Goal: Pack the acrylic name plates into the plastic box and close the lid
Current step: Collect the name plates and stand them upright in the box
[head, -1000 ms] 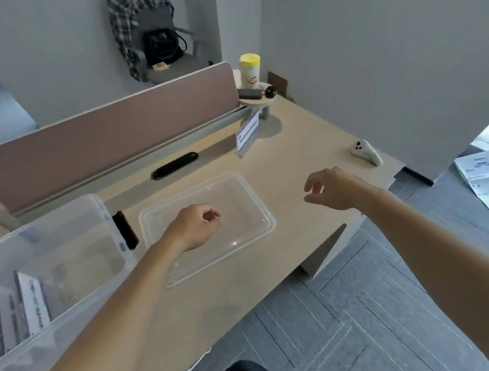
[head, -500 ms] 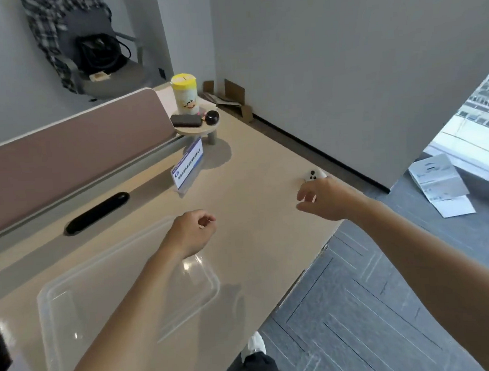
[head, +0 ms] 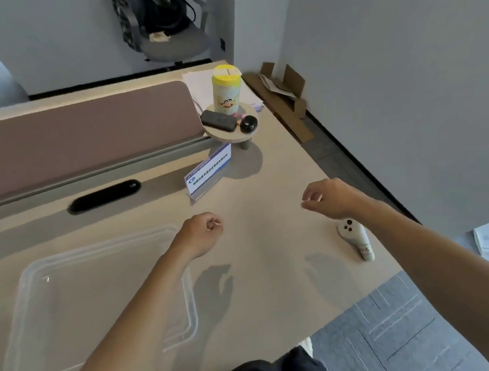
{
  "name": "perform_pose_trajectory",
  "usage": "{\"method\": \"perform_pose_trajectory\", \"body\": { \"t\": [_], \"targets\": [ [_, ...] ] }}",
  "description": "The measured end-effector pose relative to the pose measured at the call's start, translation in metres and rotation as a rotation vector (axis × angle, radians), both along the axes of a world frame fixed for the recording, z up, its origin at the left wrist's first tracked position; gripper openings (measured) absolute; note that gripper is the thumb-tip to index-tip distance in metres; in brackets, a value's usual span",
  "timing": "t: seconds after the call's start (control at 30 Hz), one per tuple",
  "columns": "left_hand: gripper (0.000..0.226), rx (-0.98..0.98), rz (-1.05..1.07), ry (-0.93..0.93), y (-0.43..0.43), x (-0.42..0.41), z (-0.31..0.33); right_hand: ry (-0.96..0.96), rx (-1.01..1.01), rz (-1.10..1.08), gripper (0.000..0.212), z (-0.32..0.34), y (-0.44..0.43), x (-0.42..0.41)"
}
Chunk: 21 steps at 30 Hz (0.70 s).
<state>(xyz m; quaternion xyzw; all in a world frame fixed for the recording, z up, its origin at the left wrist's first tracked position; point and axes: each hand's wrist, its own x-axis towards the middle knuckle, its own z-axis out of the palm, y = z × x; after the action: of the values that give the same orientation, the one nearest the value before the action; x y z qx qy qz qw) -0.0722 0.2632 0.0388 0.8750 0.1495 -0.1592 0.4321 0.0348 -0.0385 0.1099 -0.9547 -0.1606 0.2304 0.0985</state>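
Note:
One acrylic name plate (head: 209,170) with a white and blue card stands tilted on the desk, beyond both hands and below a small round shelf. My left hand (head: 202,234) hovers over the desk in a loose fist with nothing in it, just past the clear plastic lid (head: 36,289) that lies flat at the lower left. My right hand (head: 329,198) is raised to the right of the plate, fingers curled, holding nothing. The plastic box is out of view.
A white controller (head: 355,240) lies near the desk's right edge under my right wrist. The round shelf (head: 228,133) carries a yellow-capped canister (head: 226,89), a black case and a black ball. A brown partition (head: 83,138) and a black oval grommet (head: 103,195) run along the back.
The view has swung right, so the plastic box with plates has left the frame. Both hands have moved away from the lid and nearer the standing name plate.

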Motion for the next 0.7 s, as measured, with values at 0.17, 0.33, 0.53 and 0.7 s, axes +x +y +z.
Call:
{"method": "perform_pose_trajectory", "body": {
  "t": [0.17,0.33,0.53,0.7],
  "targets": [
    [0.029,0.012,0.273,0.046,-0.009,0.010,-0.003,0.056,0.093,0.137,0.021,-0.028,0.013,0.071],
    [0.056,-0.053,0.542,0.046,-0.019,0.028,-0.013,0.017,0.322,0.076,0.024,-0.054,0.042,0.121],
    [0.059,-0.262,0.852,0.011,-0.017,0.073,-0.032,0.214,0.471,-0.113,0.039,-0.097,0.098,0.171],
    [0.049,-0.743,1.211,0.026,0.004,0.115,-0.060,0.370,0.557,-0.234,0.067,-0.137,0.151,0.200]
  ]
}}
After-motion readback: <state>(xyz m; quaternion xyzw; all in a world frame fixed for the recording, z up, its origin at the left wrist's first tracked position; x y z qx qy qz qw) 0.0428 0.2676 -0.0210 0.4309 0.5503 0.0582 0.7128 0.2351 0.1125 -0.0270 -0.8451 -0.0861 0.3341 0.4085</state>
